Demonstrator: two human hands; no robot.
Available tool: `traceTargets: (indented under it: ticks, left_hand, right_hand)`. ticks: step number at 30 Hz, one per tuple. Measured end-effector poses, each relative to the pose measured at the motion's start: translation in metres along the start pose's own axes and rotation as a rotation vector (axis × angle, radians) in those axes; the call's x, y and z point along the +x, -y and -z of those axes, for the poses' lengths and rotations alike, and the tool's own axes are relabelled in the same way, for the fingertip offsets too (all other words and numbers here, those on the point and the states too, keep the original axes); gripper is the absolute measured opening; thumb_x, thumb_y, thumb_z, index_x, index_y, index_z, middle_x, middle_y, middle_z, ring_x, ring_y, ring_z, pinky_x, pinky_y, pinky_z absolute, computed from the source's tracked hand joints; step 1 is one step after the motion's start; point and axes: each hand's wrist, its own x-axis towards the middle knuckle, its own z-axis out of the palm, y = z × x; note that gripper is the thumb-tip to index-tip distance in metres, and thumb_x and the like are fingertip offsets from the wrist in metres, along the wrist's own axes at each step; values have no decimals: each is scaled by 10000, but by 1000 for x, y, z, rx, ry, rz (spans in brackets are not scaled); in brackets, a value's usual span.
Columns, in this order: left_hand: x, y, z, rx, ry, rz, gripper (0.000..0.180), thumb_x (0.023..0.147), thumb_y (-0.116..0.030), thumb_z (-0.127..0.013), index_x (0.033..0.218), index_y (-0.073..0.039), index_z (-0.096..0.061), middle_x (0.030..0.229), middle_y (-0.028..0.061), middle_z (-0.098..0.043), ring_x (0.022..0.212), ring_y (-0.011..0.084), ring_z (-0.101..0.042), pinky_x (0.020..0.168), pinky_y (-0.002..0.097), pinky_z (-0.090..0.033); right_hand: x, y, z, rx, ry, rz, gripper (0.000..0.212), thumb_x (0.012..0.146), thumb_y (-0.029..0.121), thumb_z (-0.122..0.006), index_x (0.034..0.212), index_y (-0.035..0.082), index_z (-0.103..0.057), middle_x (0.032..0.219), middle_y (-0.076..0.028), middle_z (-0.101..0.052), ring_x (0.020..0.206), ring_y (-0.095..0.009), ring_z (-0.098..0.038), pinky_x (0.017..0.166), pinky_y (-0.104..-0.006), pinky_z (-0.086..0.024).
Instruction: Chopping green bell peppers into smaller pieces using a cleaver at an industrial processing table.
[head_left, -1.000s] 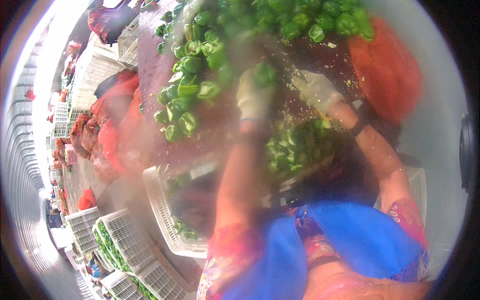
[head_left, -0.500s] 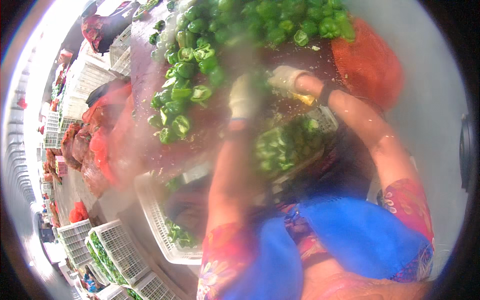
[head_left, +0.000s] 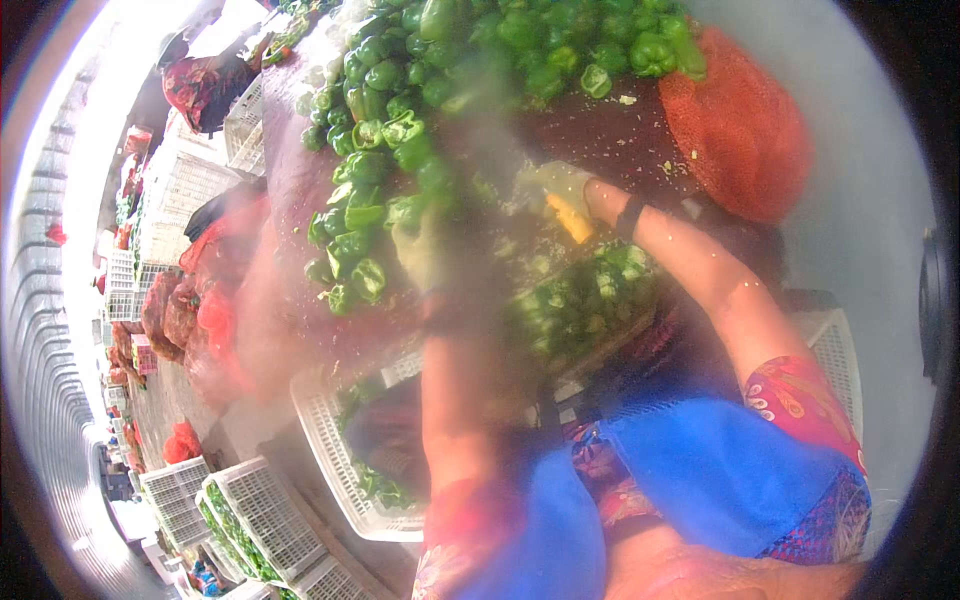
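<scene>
My left hand (head_left: 415, 250), in a pale glove, reaches to the near row of green bell peppers (head_left: 350, 245) on the dark red table. A haze over the picture blurs its fingers, and whether it grips a pepper is unclear. My right hand (head_left: 562, 188), also gloved, is closed around a tool whose yellow handle (head_left: 570, 218) sticks out below the fist; its other end is lost in the blur. Below both hands, close to my body, sits a container of green peppers (head_left: 590, 295). The main pepper heap (head_left: 540, 45) lies at the far side.
An orange-red mesh sack (head_left: 740, 130) bulges at the table's right end. A white plastic crate (head_left: 335, 460) stands at the lower left with some peppers inside. Beyond it are stacked white crates (head_left: 265, 510) and red mesh bags (head_left: 215, 320). Pepper scraps (head_left: 640, 130) dot the tabletop.
My left hand has moved left and nearer, from mid-table to the row of peppers. The right hand has shifted a little left and nearer, showing more of the yellow handle.
</scene>
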Motion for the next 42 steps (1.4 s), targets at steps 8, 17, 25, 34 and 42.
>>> traceTargets:
  ticks: [8,17,25,34,42]
  left_hand:
    - [48,65,-6,1715,-79,-940,564,822,-347,-595,1336,-170,-446,1315,110,-449,1323,325,-321,1128,494,-179]
    - [102,53,-78,1911,-20,-862,454,806,-356,-607,1233,-209,-562,1291,95,-515,1290,310,-389,1101,498,-230]
    - [188,103,-161,1364,206,-736,600,781,-201,-665,1301,-3,-441,1197,222,-543,1086,343,-569,866,416,-491]
    - [117,55,-196,1380,364,-293,749,736,-401,-756,1304,-30,-438,1278,221,-507,1181,320,-520,968,410,-462]
    - [45,32,-64,1280,271,-161,451,728,-192,-728,1143,-88,-585,1048,133,-632,965,284,-621,850,385,-493]
  right_hand:
    - [-111,71,13,350,-284,501,334,887,390,-548,892,74,-653,755,-81,-646,616,-216,-605,554,-365,-471]
    - [-171,75,102,638,-592,507,269,908,309,-555,999,57,-579,768,-103,-632,543,-169,-580,491,-305,-490]
    - [-178,72,76,437,-440,539,259,908,294,-553,1012,58,-578,741,-74,-613,548,-143,-569,487,-292,-487]
    - [-186,49,104,279,-424,406,257,908,289,-550,1007,55,-581,727,-61,-603,547,-134,-563,486,-287,-485]
    - [-136,47,52,-226,-247,262,224,909,272,-541,967,65,-602,689,-29,-574,554,-101,-552,499,-278,-485]
